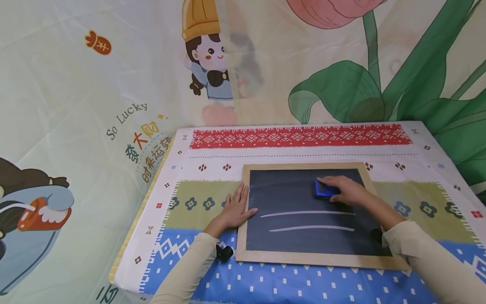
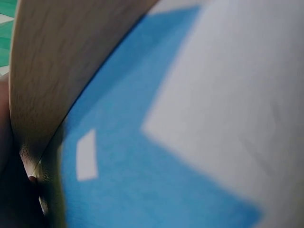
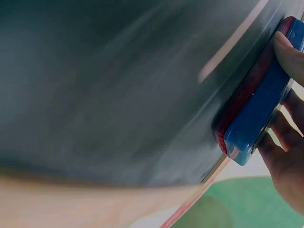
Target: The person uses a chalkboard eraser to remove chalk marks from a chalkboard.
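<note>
Fingers of the right hand (image 1: 347, 190) grip one blue felt-backed eraser (image 1: 323, 189) on one wood-framed chalkboard (image 1: 303, 249) bearing two chalk lines (image 1: 308, 213). Left hand (image 1: 234, 209) lies flat, fingers straight, on the frame's left edge. One patterned tablecloth (image 1: 288, 136) covers the table, with cartoon-printed fabric (image 1: 114, 84) behind.

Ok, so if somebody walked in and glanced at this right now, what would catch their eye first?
Probably the wood-framed chalkboard lying flat on the patterned tablecloth, with two white chalk lines across its dark surface. Just above those lines, the right hand grips a blue eraser against the board, its red felt side on the slate in the right wrist view. The left hand rests flat on the board's left frame edge.
</note>
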Available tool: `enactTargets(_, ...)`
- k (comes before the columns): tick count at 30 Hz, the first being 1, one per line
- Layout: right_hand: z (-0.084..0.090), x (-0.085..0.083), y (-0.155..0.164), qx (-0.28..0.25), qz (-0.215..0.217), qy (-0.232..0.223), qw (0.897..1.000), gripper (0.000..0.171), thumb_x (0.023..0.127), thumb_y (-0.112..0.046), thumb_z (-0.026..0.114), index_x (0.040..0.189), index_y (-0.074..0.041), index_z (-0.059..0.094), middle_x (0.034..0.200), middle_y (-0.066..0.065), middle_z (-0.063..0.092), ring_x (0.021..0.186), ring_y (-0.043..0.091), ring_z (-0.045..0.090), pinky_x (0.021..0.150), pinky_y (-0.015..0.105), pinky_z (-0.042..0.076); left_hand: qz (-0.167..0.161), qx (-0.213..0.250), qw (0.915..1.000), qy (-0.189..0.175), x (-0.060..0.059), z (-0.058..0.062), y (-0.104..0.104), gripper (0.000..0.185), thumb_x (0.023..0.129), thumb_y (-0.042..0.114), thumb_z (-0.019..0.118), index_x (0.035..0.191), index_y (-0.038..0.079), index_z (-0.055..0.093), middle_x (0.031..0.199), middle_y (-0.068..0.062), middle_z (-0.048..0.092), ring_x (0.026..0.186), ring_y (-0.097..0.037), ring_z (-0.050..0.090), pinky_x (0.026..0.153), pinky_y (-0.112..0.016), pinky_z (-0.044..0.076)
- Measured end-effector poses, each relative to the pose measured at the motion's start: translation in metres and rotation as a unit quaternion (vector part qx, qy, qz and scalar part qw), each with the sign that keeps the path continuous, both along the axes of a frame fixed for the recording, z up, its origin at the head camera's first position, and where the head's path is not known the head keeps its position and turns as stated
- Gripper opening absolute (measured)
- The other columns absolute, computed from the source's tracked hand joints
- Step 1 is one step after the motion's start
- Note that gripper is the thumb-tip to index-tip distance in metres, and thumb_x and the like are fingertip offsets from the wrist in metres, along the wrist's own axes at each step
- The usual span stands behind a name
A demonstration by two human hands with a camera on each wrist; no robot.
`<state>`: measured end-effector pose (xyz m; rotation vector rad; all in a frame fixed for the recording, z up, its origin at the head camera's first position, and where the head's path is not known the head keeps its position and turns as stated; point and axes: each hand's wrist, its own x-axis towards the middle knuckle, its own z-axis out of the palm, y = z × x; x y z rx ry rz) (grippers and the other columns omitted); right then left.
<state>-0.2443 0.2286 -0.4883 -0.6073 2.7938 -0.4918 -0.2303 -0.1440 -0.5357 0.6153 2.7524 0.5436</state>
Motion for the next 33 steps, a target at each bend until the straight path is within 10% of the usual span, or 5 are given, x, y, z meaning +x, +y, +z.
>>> enactTargets(15, 0.001, 0.006, 0.044, -0.041, -0.007, 0.009, 0.999, 0.069, 0.074, -0.007, 0.072, 0.136, -0.002, 0.041, 0.131, 0.029, 0.045, 0.119, 0.049, 0.042, 0.094, 0.059, 0.035, 0.001, -0.002, 1.0, 0.005, -0.002, 0.0, 0.003, 0.084, 0.092, 0.051, 0.042, 0.147, 0.007, -0.003, 0.154, -0.011, -0.01, 0.142, -0.028, -0.003, 0.109, -0.057, 0.0)
enactTargets(33, 0.007, 0.018, 0.052, -0.067, -0.065, -0.098, 0.991, 0.069, 0.077, -0.027, 0.071, 0.137, -0.012, 0.042, 0.134, 0.032, 0.039, 0.113, 0.05, 0.042, 0.088, 0.062, 0.037, 0.001, -0.001, 1.0, 0.01, 0.0, -0.003, 0.003, 0.084, 0.091, 0.052, 0.042, 0.147, 0.009, -0.004, 0.154, -0.011, -0.011, 0.142, -0.028, -0.003, 0.108, -0.057, 0.0)
